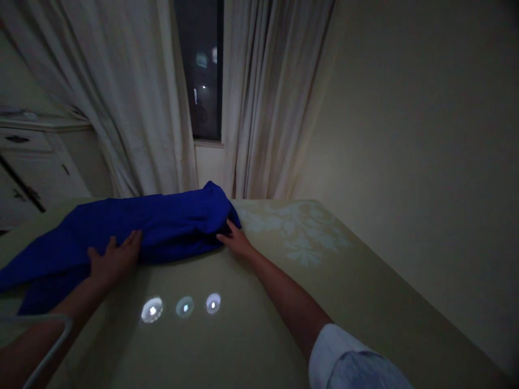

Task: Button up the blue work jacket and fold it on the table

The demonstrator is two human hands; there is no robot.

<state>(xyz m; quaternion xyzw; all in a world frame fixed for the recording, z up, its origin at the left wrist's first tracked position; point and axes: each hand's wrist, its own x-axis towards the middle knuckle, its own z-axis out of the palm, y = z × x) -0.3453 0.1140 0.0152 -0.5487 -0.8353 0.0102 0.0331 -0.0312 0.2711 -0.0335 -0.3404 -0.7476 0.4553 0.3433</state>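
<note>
A deep blue cloth (174, 221), possibly a garment, lies bunched and folded lengthwise across the far left part of the glossy table (259, 324). Its left end tapers toward the table's left side. My left hand (115, 259) rests flat on the cloth's near side with the fingers spread. At the cloth's right end, my right hand (238, 241) has its thumb and a finger around the edge of a fold. Some of that hand's fingers are hidden.
Pale curtains (133, 97) hang beyond the table around a dark window (203, 97). A white cabinet (44, 167) stands at the left, and a plain wall (425, 162) runs along the right. A pale curved bar (67, 329) crosses the lower left. Three lights reflect off the tabletop.
</note>
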